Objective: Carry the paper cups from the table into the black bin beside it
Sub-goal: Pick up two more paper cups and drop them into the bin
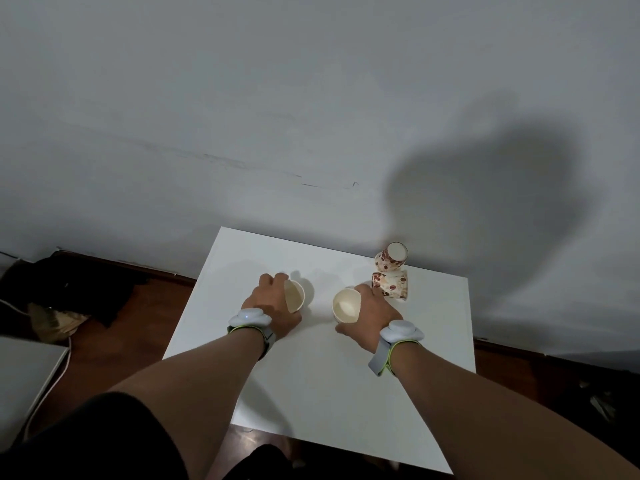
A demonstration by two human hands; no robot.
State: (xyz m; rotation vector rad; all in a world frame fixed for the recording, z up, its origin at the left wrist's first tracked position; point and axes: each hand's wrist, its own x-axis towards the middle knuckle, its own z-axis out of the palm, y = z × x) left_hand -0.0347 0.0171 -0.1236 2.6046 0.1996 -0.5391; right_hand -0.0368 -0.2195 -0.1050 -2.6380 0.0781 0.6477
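Four paper cups on the white table (311,375). Two plain cream ones gripped, one per hand: the left cup (294,295) tilted with its mouth turned toward the middle, left hand (269,306) wrapped around its outer wall, fingers curled shut on it; the right cup (346,305) tipped with its open mouth toward the camera, right hand (370,315) closed around its far side, thumb low at its base, fingertips over the rim. Whether either cup touches the tabletop, impossible to tell. Just beyond the right hand, two patterned cups with brown and red dots: the nearer patterned cup (390,285) standing upside down near the table's far right corner, the farther patterned cup (392,256) perched on top of it, leaning, mouth facing up and toward the camera. Both apart from the hands. White tracker bands on each wrist, the left band (250,319) and the right band (401,330). Grey wall (242,116) behind, carrying a large shadow. Dark wooden floor (138,323) around the table, a dark heap (62,282) at far left by the wall. Black bin not identifiable here.
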